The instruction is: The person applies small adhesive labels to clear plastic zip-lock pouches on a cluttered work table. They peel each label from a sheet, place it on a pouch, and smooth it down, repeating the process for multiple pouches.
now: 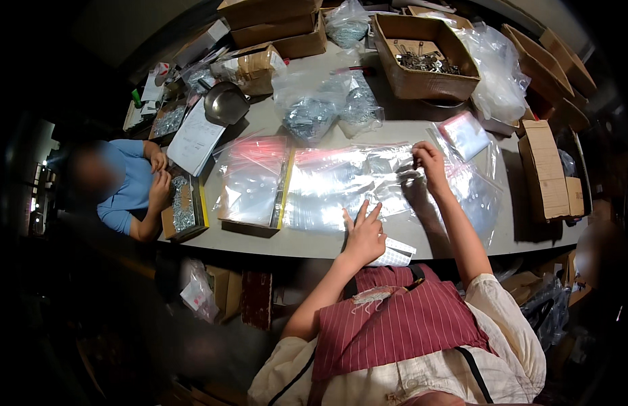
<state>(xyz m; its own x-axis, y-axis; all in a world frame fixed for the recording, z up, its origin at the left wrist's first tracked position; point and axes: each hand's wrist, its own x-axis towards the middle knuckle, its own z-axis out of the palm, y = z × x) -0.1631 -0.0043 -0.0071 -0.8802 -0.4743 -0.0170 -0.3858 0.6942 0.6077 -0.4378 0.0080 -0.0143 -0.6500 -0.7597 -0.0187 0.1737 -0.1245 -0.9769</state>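
Steadying left hand: fingers apart on clear bags, best pressed lightly.
Right hand: fingers bent, at one o'clock from the left; grip cannot be told.
Clear bags: laid on table, eleven o'clock from left hand; best kept flat.

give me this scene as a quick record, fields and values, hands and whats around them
left hand: fingers spread, on the clear plastic bags; hand
right hand: fingers curled at the bags' far right corner; grip unclear
near left hand: white sheet at the table edge
left of bags: cardboard box of red-topped bags
far side: brown carton with metal parts; metal scoop on papers
co-worker: blue shirt, at left, beside a box of small metal pieces
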